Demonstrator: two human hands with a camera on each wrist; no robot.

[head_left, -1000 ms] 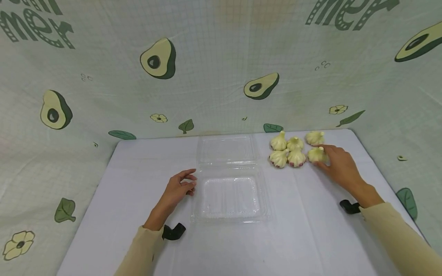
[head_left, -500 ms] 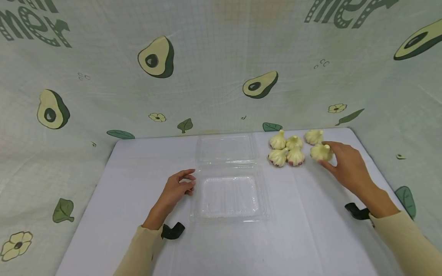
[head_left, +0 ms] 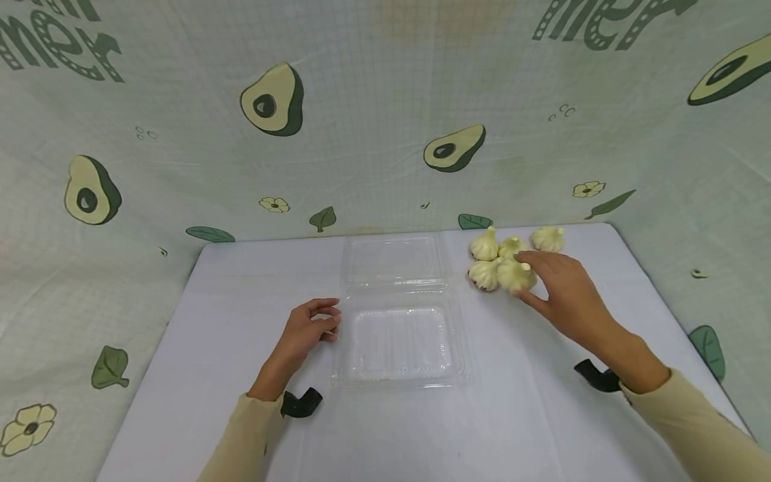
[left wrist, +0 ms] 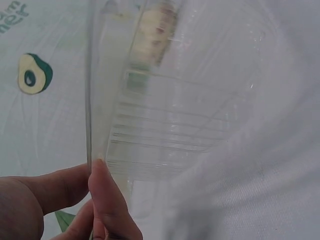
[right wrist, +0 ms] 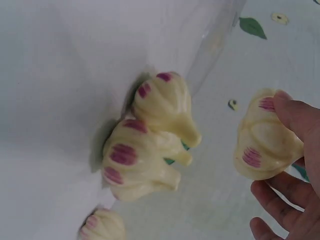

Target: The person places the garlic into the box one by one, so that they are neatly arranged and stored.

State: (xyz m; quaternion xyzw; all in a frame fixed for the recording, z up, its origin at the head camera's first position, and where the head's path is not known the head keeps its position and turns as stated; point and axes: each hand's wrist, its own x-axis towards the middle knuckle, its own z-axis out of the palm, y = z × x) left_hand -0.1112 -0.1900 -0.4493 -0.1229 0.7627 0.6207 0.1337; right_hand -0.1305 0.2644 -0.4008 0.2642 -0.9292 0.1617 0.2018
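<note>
In the head view my right hand [head_left: 566,294] holds a cream garlic bulb [head_left: 517,275] between thumb and fingers. The right wrist view shows this bulb [right wrist: 265,137] lifted beside the others, with purple streaks on its skin. My left hand [head_left: 310,328] is at the left rim of a clear plastic clamshell container [head_left: 394,381], which lies with its lid [head_left: 394,258] folded back. Seen from the left wrist, thumb and forefinger pinch the container's rim [left wrist: 90,115]. Standing close together are several garlic bulbs [head_left: 484,274], one of them hidden behind the held bulb.
Another garlic bulb [head_left: 548,239] sits apart at the back right of the white-covered table [head_left: 253,281]. Behind the table rises a pale cloth [head_left: 361,134] printed with avocados and leaves. A black wrist mount [head_left: 303,403] sticks out beside the left wrist.
My right hand has picked up the garlic bulb from the front right of the group and carried it left, over the neighbouring bulbs. The left hand has barely moved.
</note>
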